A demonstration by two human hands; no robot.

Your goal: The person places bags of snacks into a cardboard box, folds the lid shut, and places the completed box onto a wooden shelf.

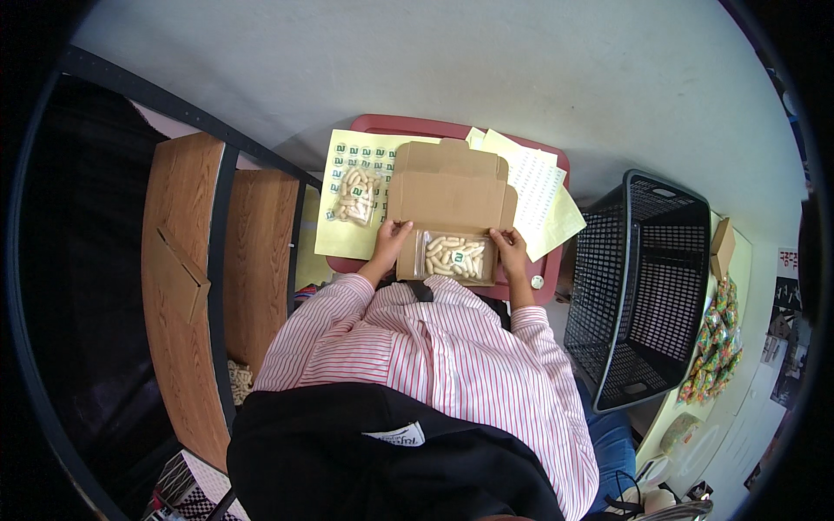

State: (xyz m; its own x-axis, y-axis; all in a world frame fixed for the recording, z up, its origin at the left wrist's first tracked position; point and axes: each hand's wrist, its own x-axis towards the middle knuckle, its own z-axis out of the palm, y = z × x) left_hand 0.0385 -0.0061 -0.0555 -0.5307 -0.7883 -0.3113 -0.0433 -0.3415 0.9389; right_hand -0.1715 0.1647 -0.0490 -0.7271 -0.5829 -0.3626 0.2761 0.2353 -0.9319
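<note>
An open cardboard box point(447, 201) lies in front of me, its lid flap folded back away from me. In its tray sits a clear bag point(440, 258) of small, pale, finger-shaped pieces, with a round green-and-white sticker on it. My left hand point(390, 243) pinches the box at its left edge, near the lid fold. At the opposite edge my right hand point(511, 249) grips it with thumb and fingers. A second bag point(355, 196) of the same pieces, also with a sticker, rests on a yellow sheet of round stickers point(326, 227) left of the lid.
Underneath is a red tray table point(373, 122) against the wall, with more label sheets point(532, 178) at its right. A black plastic crate point(638, 286) stands to the right, colourful packets point(714, 343) beyond it. Wooden shelves point(187, 286) hold a flat cardboard box point(181, 276) at left.
</note>
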